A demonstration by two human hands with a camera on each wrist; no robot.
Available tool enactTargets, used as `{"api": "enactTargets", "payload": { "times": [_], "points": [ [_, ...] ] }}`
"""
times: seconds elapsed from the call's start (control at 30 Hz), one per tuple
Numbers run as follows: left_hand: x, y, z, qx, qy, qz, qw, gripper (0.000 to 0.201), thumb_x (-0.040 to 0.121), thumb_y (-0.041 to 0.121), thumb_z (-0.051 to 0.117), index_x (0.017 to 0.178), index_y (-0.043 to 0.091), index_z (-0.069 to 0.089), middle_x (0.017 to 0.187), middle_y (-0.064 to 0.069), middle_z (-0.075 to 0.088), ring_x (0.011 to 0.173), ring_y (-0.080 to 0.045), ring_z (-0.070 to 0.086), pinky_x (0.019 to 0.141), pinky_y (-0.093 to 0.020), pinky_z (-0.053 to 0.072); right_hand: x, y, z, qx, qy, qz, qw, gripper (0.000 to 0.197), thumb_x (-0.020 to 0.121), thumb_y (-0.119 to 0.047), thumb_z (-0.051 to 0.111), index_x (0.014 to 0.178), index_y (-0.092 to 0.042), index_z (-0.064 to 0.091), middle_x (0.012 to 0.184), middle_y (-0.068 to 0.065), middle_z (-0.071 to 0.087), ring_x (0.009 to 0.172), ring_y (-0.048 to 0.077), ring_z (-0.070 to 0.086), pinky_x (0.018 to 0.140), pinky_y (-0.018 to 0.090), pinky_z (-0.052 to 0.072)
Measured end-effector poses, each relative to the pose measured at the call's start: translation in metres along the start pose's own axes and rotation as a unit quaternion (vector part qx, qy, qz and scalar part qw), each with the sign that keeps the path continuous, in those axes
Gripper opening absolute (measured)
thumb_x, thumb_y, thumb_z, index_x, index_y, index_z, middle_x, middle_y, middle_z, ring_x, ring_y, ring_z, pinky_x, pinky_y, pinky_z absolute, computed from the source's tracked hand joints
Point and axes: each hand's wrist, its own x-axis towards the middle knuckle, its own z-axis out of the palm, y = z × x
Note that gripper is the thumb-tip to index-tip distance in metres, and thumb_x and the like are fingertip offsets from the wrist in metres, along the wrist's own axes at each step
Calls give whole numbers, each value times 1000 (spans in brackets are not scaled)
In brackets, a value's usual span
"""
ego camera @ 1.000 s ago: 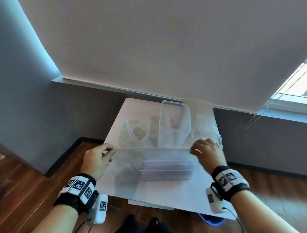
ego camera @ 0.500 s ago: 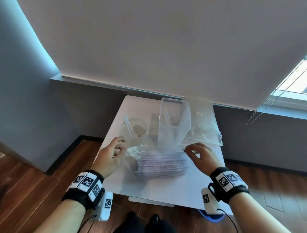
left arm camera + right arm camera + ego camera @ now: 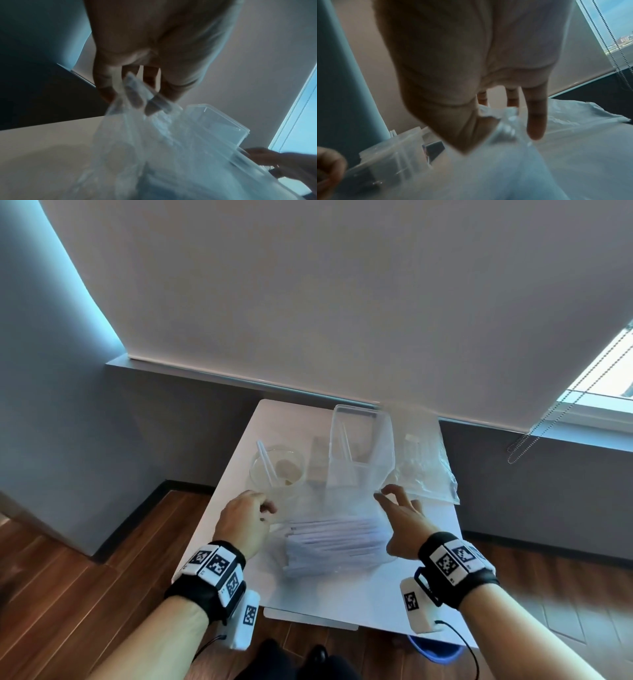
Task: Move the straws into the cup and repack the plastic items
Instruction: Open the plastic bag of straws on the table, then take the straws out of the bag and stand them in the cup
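Note:
A clear plastic bag [image 3: 337,539] holding a bundle of pale wrapped straws lies on the white table [image 3: 308,594]. My left hand [image 3: 265,508] pinches the bag's top edge on the left, and my right hand [image 3: 385,494] pinches it on the right. In the left wrist view, thumb and fingers [image 3: 137,97] clamp the crumpled film. The right wrist view shows my thumb and forefinger nipping the edge [image 3: 501,121], with the other fingers straight. A clear cup [image 3: 277,470] with one straw [image 3: 267,462] stands behind my left hand.
A tall clear rectangular container [image 3: 356,446] stands just behind the bag, with a small dark item beside it. A second clear bag [image 3: 424,470] lies at the back right. A blind's bead cord [image 3: 555,412] hangs to the right. A blue object [image 3: 435,648] sits under the table.
Both hands have moved inward toward each other. The bag's top edge, stretched taut a second ago, now hangs slack, and the straw bundle lies lower on the table.

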Motion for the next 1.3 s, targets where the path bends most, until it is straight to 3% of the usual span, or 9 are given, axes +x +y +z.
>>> {"api": "enactTargets", "payload": {
  "times": [0.13, 0.23, 0.37, 0.5, 0.57, 0.7, 0.8, 1.0, 1.3],
  "points": [
    [-10, 7, 17, 89, -122, -23, 988, 21, 92, 16, 58, 103, 27, 72, 125, 4, 48, 114, -21, 52, 99, -39, 45, 2, -3, 11, -10, 97, 40, 994, 49, 84, 6, 52, 113, -31, 66, 134, -9, 39, 113, 21, 40, 82, 33, 52],
    [-14, 9, 29, 117, -207, -91, 967, 38, 90, 21, 54, 128, 23, 50, 131, -4, 41, 113, -30, 54, 98, -45, 47, 2, -7, 23, -36, 79, 46, 995, 61, 83, 12, 51, 128, -30, 59, 130, -3, 40, 110, 24, 41, 82, 37, 54],
    [-14, 11, 32, 67, -158, -74, 982, 80, 81, 15, 69, 145, 27, 22, 127, 0, 30, 98, -26, 61, 84, -37, 54, -4, -6, 23, -54, 59, 25, 997, 101, 68, 21, 50, 146, -38, 24, 141, -3, 16, 108, 30, 34, 66, 32, 55],
    [-22, 11, 18, 71, -50, -23, 996, 40, 87, 10, 60, 118, 34, 50, 109, 4, 28, 77, -15, 51, 62, -26, 45, -14, 3, 10, -22, 107, 24, 994, 107, 68, 18, 53, 150, -38, 14, 134, -1, 22, 89, 28, 47, 63, 35, 54],
    [-29, 11, 18, 50, -66, -84, 993, 29, 90, 9, 52, 101, 36, 50, 107, 1, 34, 78, -18, 50, 67, -32, 46, -17, 5, 17, -10, 107, 31, 994, 103, 71, 15, 53, 151, -37, 15, 124, 0, 29, 82, 25, 49, 66, 37, 54],
    [-35, 1, 40, 111, -140, -102, 979, 84, 79, -4, 58, 144, 38, 24, 127, -3, 19, 101, -29, 48, 86, -45, 51, -18, 2, 38, -10, 24, 31, 999, 105, 73, 18, 51, 153, -36, 10, 118, 3, 24, 62, 21, 49, 64, 31, 53],
    [-28, -3, 46, 82, -145, -106, 980, 99, 78, -1, 68, 150, 34, 10, 136, -4, 12, 97, -27, 53, 92, -38, 51, -16, -1, 40, -33, 21, 22, 999, 111, 71, 20, 53, 150, -43, 9, 131, 4, 18, 68, 24, 55, 59, 27, 49],
    [-16, -6, 51, -28, -116, -175, 977, 30, 84, -4, 54, 105, 17, 58, 117, -1, 30, 93, -26, 57, 79, -23, 50, -8, -6, 38, -13, 63, 23, 998, 57, 83, 8, 49, 131, -23, 54, 119, 4, 39, 92, 27, 53, 79, 31, 48],
    [-17, -8, 44, 122, -131, -124, 976, 69, 82, 2, 61, 140, 20, 28, 116, -7, 22, 92, -29, 54, 83, -35, 54, 3, 1, 36, -78, -51, 7, 996, 96, 74, 5, 66, 149, -15, 10, 128, 10, 28, 61, 16, 39, 64, 27, 47]
  ]
}}
